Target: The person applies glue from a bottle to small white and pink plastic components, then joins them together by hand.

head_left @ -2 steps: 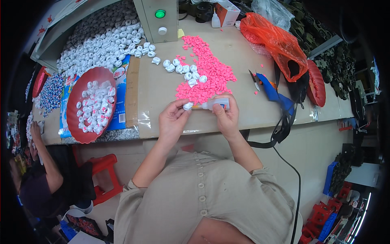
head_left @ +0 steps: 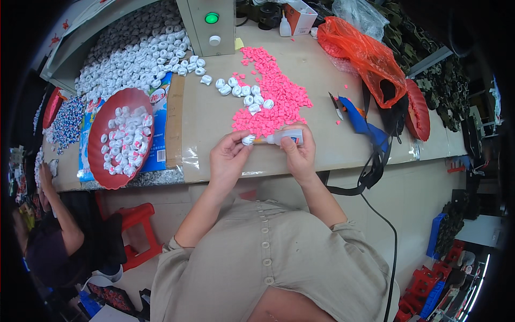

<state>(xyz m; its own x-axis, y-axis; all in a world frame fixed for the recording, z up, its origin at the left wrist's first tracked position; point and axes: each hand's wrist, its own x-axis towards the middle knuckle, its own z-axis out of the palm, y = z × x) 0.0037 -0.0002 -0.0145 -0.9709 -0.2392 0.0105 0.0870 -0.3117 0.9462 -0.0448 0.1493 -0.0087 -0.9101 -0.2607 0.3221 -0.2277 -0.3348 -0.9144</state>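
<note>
Pinched in the fingertips of my left hand [head_left: 229, 156] is a small white rounded piece [head_left: 248, 140] with dark markings. My right hand [head_left: 300, 155] is closed around a small clear-white glue bottle [head_left: 284, 137]. The bottle lies sideways, its narrow tip pointing left at the white piece; whether the two touch, I cannot tell. Just beyond my hands spreads a heap of small pink pieces [head_left: 273, 91]. Several white pieces [head_left: 257, 100] like the held one lie on and beside that heap.
At left, a red tray [head_left: 95, 145] holds white pieces, some with pink on them. Behind it is a large white pile [head_left: 145, 59] by a grey machine housing [head_left: 206, 37]. A pointed blade [head_left: 336, 107], red bag [head_left: 365, 53] and black strap [head_left: 370, 172] lie right. A co-worker [head_left: 59, 225] sits left.
My hands, the white piece and the glue bottle hold the same place. At far left, the co-worker's hand has shifted slightly.
</note>
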